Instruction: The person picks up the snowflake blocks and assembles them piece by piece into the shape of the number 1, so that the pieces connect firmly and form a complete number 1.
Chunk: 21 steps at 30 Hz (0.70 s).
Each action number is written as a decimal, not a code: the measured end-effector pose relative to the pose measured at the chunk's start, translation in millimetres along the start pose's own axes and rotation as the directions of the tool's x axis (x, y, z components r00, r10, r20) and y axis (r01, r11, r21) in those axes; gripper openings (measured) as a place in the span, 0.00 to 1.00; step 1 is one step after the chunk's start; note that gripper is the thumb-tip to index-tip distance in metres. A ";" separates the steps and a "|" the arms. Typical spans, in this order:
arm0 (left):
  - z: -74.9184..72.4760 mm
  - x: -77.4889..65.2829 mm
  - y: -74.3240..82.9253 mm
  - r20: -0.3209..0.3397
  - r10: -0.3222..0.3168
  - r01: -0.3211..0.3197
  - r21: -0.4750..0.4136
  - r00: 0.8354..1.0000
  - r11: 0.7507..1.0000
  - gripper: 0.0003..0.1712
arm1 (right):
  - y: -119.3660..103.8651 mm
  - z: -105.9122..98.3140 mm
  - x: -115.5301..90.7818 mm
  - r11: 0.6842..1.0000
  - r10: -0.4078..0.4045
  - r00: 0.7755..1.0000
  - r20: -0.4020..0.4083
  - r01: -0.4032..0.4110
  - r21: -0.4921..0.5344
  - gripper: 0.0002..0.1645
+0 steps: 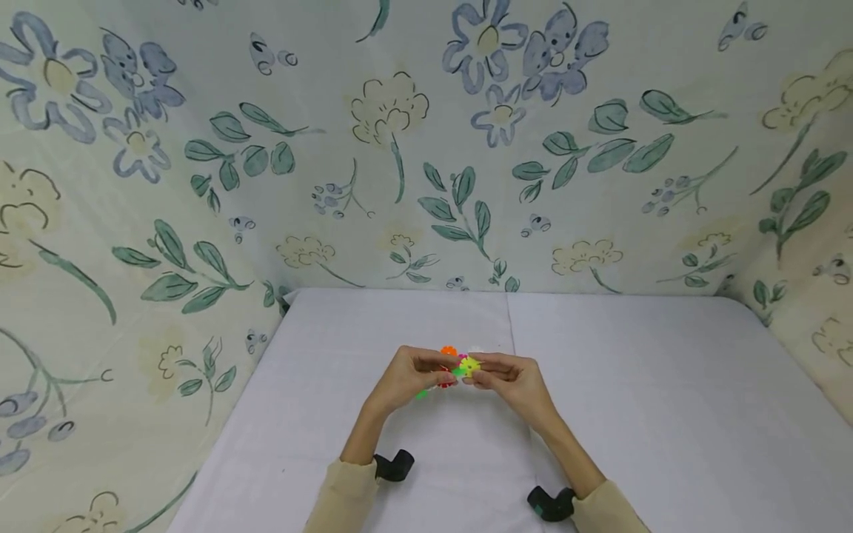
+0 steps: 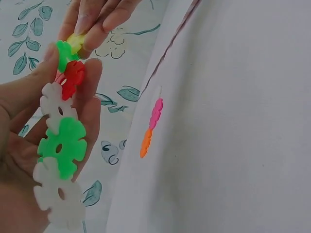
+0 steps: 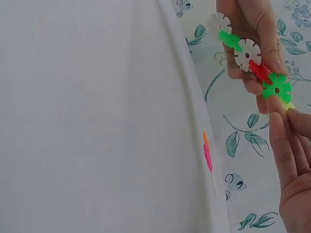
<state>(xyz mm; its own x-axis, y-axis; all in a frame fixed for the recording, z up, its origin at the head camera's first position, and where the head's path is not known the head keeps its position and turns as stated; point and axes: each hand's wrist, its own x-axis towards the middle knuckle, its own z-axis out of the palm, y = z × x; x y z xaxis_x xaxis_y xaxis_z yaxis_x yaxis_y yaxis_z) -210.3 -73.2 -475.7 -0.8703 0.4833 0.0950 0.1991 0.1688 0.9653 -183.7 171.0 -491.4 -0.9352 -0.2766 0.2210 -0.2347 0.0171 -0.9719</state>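
In the head view my left hand (image 1: 404, 379) and right hand (image 1: 523, 385) meet over the table. A chain of slotted plastic snowflake discs lies along the left hand. From its loose end come a white disc (image 2: 59, 201), a green disc (image 2: 73, 141), another white disc (image 2: 51, 104), a red disc (image 2: 74, 77) and a second green disc (image 3: 283, 83). Thumb and fingers of the left hand hold the chain near its red and green end. My right fingertips pinch a yellow disc (image 1: 469, 366) against that green one; in the wrist views they partly cover it.
On the white-covered table (image 1: 666, 414), beyond the hands, lie an orange disc (image 2: 145, 143) and a pink disc (image 2: 156, 113) end to end, with a whitish disc (image 1: 476, 349) beside them. A flowered cloth (image 1: 400, 222) hangs behind the table and at its sides.
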 end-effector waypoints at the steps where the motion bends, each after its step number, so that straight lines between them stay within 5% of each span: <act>1: -0.3 0.0 0.2 0.006 0.001 -0.001 0.012 1.000 1.000 0.14 | -0.2 0.8 0.4 1.000 0.010 1.000 -0.005 -0.010 -0.003 0.21; 11: 9.8 3.0 1.0 0.006 0.038 -0.038 0.165 0.999 0.986 0.23 | -3.2 3.9 2.4 0.990 0.130 0.986 -0.100 -0.124 0.066 0.23; 21: 21.9 4.8 -1.0 -0.056 0.051 -0.038 0.209 0.997 0.977 0.25 | -0.4 6.9 2.9 0.986 0.165 0.984 -0.069 -0.163 0.035 0.24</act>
<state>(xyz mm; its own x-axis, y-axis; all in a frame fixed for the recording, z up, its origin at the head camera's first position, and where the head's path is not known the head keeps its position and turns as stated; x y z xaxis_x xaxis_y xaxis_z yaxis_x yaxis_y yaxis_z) -204.8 -52.3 -481.5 -0.8829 0.4422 0.1578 0.3222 0.3262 0.8887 -184.4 163.7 -491.0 -0.9773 -0.2026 0.0627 -0.0698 0.0282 -0.9972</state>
